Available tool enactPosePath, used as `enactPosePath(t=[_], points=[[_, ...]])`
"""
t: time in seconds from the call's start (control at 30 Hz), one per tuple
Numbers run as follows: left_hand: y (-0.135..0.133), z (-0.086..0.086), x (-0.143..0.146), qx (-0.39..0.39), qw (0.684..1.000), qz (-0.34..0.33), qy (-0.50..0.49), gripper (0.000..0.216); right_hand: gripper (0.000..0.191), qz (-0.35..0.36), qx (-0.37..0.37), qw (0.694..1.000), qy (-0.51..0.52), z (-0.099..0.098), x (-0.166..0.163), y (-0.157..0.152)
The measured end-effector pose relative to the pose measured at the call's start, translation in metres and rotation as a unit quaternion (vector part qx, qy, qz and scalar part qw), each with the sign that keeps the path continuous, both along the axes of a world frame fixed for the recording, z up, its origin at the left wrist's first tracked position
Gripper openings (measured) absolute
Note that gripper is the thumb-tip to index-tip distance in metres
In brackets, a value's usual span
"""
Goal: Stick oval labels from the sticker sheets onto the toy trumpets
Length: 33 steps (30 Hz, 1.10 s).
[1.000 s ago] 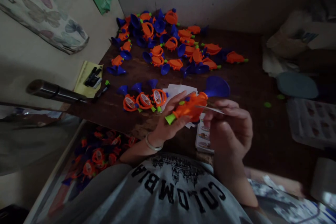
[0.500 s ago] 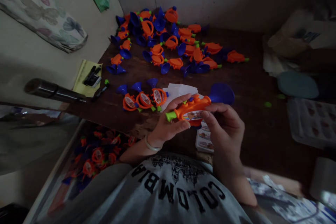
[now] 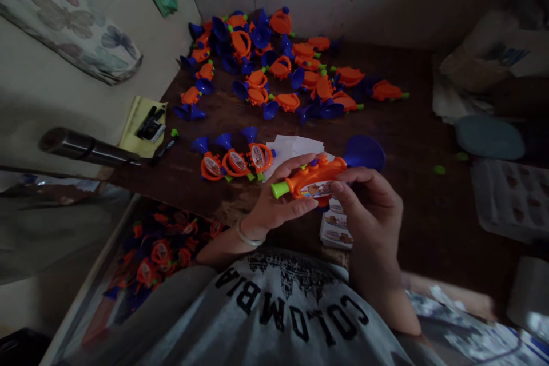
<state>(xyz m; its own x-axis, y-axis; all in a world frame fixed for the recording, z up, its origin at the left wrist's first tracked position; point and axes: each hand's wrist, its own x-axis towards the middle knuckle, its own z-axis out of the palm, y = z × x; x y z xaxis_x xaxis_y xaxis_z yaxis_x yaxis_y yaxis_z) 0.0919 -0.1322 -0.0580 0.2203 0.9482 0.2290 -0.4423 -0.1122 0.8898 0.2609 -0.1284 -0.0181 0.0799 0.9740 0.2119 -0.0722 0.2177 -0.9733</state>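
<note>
I hold an orange toy trumpet (image 3: 315, 174) with a blue bell and a green mouthpiece over the near edge of the dark wooden table (image 3: 412, 126). My left hand (image 3: 278, 200) is wrapped round its mouthpiece end. My right hand (image 3: 369, 206) grips the other side, thumb pressed on a small picture sticker (image 3: 321, 189) on the toy's body. Under my hands lie a stack of sticker sheets (image 3: 337, 229) and white backing papers (image 3: 291, 147). Three stickered trumpets (image 3: 234, 160) stand in a row just left of my hands.
A pile of several orange and blue trumpets (image 3: 274, 63) covers the far left of the table. A box of more trumpets (image 3: 158, 251) sits below the table at left. A metal tube (image 3: 81, 146), a marker (image 3: 165, 147) and a yellow pad (image 3: 143, 126) lie left.
The toy has turned so its side faces up, and the sticker that my right hand carried now lies on its body under my thumb.
</note>
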Motion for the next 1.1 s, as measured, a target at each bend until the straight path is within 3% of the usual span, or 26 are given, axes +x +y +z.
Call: enactPosePath(t=[0.37, 0.63, 0.83, 1.1], points=[[0.002, 0.008, 0.002, 0.013, 1.000, -0.008, -0.008, 0.066, 0.008, -0.001, -0.002, 1.000, -0.024, 0.005, 0.000, -0.002], [0.000, 0.011, 0.003, 0.045, 0.998, 0.024, 0.029, 0.054, 0.008, 0.003, 0.046, 0.995, -0.085, 0.001, 0.003, 0.001], [-0.002, 0.011, 0.007, 0.071, 0.996, 0.044, 0.025, 0.053, 0.003, -0.051, 0.117, 0.971, -0.204, 0.006, 0.000, 0.003], [-0.008, 0.017, 0.011, 0.057, 0.994, 0.067, 0.066, 0.047, 0.003, -0.079, 0.158, 0.940, -0.292, 0.006, 0.000, 0.003]])
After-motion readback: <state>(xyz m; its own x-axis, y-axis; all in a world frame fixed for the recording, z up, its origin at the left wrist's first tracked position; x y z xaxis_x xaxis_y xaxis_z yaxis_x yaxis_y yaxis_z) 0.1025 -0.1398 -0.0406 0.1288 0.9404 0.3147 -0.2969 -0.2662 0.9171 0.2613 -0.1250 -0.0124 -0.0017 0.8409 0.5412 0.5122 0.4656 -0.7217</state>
